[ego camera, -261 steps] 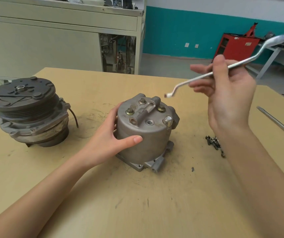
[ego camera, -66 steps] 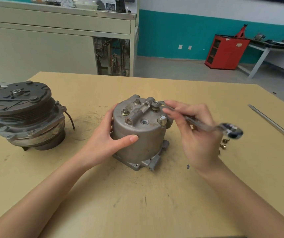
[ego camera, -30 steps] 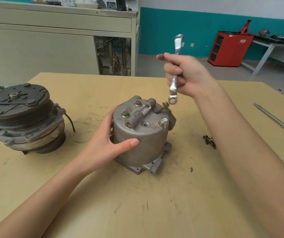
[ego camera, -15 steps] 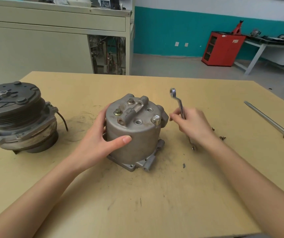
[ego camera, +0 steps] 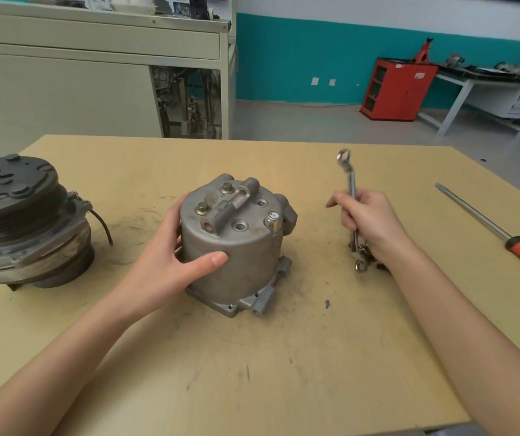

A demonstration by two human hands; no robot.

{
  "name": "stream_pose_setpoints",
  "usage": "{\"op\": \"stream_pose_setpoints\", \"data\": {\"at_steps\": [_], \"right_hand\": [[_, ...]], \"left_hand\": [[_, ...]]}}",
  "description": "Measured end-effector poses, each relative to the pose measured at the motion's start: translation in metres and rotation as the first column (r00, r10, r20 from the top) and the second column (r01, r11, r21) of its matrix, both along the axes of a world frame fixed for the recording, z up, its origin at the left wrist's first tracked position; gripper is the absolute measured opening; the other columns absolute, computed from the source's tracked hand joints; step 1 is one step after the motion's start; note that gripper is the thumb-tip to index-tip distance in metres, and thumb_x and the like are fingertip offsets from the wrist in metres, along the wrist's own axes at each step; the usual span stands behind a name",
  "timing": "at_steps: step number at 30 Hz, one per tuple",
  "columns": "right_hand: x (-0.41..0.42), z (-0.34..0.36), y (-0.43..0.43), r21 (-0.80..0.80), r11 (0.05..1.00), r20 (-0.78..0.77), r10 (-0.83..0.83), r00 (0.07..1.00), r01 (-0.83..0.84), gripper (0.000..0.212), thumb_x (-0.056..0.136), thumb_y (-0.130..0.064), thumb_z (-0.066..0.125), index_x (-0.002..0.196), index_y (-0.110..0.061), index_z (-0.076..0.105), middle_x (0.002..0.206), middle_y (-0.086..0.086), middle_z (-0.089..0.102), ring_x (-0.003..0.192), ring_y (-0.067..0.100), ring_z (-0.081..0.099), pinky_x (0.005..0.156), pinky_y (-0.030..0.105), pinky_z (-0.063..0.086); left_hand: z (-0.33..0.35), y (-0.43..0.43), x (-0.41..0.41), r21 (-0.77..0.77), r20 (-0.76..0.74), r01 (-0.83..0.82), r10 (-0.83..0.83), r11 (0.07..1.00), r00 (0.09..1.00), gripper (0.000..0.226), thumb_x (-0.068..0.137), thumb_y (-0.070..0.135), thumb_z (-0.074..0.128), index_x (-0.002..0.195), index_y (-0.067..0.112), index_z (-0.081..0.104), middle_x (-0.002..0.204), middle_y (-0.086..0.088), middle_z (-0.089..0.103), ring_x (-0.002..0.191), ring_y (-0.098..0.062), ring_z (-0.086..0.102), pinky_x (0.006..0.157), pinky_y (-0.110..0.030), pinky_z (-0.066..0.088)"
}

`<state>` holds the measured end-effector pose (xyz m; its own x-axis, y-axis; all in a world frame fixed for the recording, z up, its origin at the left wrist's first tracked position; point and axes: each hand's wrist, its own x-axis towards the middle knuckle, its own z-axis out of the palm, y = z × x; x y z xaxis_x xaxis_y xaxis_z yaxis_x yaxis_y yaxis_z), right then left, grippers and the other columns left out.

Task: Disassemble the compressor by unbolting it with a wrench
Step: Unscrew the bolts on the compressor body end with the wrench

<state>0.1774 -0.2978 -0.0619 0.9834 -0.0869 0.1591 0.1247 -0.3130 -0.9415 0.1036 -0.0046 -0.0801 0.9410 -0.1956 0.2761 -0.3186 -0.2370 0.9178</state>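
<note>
The left hand [ego camera: 170,262] is at the centre of the frame; it grips the compressor [ego camera: 236,262], with the thumb pressed flat on the front wall and the other fingers curled round the left wall; the compressor stands upright on the table [ego camera: 252,372], a little left of the middle, with its flange at the bottom. On its top face three bolts [ego camera: 202,208] are in place; two round holes [ego camera: 240,226] on the same face are empty.

The right hand [ego camera: 369,221] is right of the centre, apart from the compressor; its fingers are closed round the shaft of the wrench [ego camera: 351,184]; the wrench stands nearly upright, one ring end above the hand and the other low at the table; beside this lower end lie small metal pieces [ego camera: 378,265], partly hidden by the wrist.

At the right edge a screwdriver [ego camera: 504,234] with an orange and black handle lies flat on the table, well apart from the hand; at the left edge a dark pulley unit [ego camera: 16,215] sits on the table, apart from the compressor; in the upper right a red cabinet [ego camera: 394,89] stands against the teal wall.
</note>
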Motion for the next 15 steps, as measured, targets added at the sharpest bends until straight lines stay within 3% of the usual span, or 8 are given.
{"op": "stream_pose_setpoints", "data": {"at_steps": [4,8,11,15], "right_hand": [[-0.025,0.043,-0.010,0.258,0.964,0.144,-0.110,0.983,0.070,0.027,0.100,-0.019,0.044,0.082,-0.010,0.062,0.043,-0.007,0.048,0.038,0.005,0.036,0.036,0.014,0.027],[-0.066,0.063,-0.012,0.542,0.826,0.344,-0.049,0.938,-0.156,0.021,0.094,-0.010,0.036,0.084,-0.013,0.054,0.067,0.007,0.065,0.056,0.020,0.055,0.052,0.021,0.043],[-0.088,0.047,0.014,0.537,0.822,0.412,-0.062,0.909,-0.188,0.018,0.096,-0.010,0.035,0.090,-0.016,0.051,0.085,0.008,0.069,0.072,0.023,0.063,0.067,0.027,0.051],[-0.096,0.016,0.051,0.483,0.868,0.439,-0.129,0.889,-0.113,0.023,0.102,-0.002,0.033,0.093,-0.015,0.050,0.102,0.005,0.067,0.089,0.023,0.068,0.080,0.026,0.052]], "left_hand": [[0.007,0.011,0.007,-0.023,-0.019,0.028,-0.029,0.999,0.999,0.124,0.040,0.082,0.076,0.143,0.054,0.012,0.146,0.036,0.029,0.131,0.014,0.037,0.097,-0.006,0.038],[0.032,0.017,0.029,0.025,-0.097,0.258,-0.255,0.966,0.962,0.133,0.039,0.072,0.085,0.144,0.060,0.006,0.149,0.035,0.026,0.133,0.010,0.037,0.098,-0.016,0.044],[0.045,0.014,0.039,0.087,-0.136,0.343,-0.330,0.935,0.934,0.136,0.036,0.070,0.087,0.146,0.054,0.008,0.152,0.027,0.025,0.133,0.010,0.037,0.097,-0.013,0.044],[0.046,0.006,0.031,0.085,-0.111,0.306,-0.296,0.948,0.949,0.133,0.038,0.069,0.086,0.146,0.047,0.012,0.150,0.025,0.028,0.129,0.013,0.040,0.094,-0.008,0.042]]}}
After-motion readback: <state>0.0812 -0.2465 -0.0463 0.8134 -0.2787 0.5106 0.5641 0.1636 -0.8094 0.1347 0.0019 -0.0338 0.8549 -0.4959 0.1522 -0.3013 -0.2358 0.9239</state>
